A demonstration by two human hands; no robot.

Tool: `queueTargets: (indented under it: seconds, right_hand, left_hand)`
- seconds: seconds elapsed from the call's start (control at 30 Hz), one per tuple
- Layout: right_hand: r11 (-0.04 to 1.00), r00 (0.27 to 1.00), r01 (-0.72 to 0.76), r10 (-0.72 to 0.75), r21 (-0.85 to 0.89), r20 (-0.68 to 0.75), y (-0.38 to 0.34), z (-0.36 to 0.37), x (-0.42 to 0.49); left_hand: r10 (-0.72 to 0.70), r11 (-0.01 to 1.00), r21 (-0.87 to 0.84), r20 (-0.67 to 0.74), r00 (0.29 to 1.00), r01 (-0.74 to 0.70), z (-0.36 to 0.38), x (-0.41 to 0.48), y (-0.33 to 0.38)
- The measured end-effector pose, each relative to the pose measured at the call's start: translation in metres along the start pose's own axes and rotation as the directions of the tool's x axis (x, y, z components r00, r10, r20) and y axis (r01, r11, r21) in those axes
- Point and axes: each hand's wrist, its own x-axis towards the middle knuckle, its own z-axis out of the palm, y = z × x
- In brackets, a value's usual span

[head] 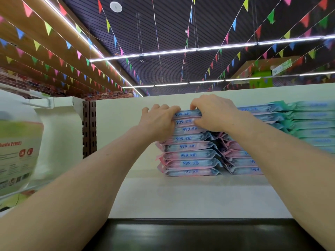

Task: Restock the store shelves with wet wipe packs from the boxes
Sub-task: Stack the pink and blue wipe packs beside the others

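Both hands are up on the top shelf (181,196), gripping the upper packs of the pink stack (190,142). The left hand (159,120) clasps the left ends of the top three packs or so, fingers curled over the topmost one. The right hand (213,115) is closed on the same packs from the right, fingers hooked over the top edge and thumb pressed against the front, near the printed "999". Both forearms reach in from the lower corners.

The pink stack stands near the back of the shelf, close to the white back panel (117,124) — about nine packs high, the lower ones slightly fanned out with their left ends uneven. A second pink stack (241,160) sits touching it on the right, partly hidden by the right arm, with blue-edged packs (261,113) on top. Further right is a green stack (311,124), rising to about the same height as the others.

Open room lies to the left of the pink stack, bare shelf as far as the slotted brown upright (88,127), and across the whole front of the shelf up to its dark front edge (199,232). Beyond the upright, on the left, a large white bottle (20,145) sits blurred in the next bay.
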Motion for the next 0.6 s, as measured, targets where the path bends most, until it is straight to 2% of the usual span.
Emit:
queueTargets:
  seconds: [0.2, 0.33, 0.47, 0.6]
  right_hand:
    - [0.997, 1.000, -0.008, 0.009, -0.074, 0.019, -0.006, 0.003, 0.003]
    - [0.993, 0.995, 0.008, 0.004, -0.119, 0.098, -0.004, -0.009, 0.002]
    - [0.991, 0.996, 0.065, -0.058, -0.115, 0.062, -0.003, -0.024, -0.014]
    - [0.997, 0.990, 0.075, -0.072, -0.017, 0.122, -0.001, -0.027, -0.036]
  left_hand:
    - [-0.051, 0.996, 0.083, 0.109, 0.993, 0.042, -0.008, 0.004, 0.008]
    - [-0.085, 0.992, 0.096, 0.054, 0.995, 0.080, -0.013, 0.000, 0.017]
    - [-0.026, 0.994, 0.103, -0.086, 0.996, 0.035, -0.025, -0.013, 0.033]
    - [-0.054, 0.998, 0.036, -0.001, 0.999, 0.054, -0.034, -0.034, 0.052]
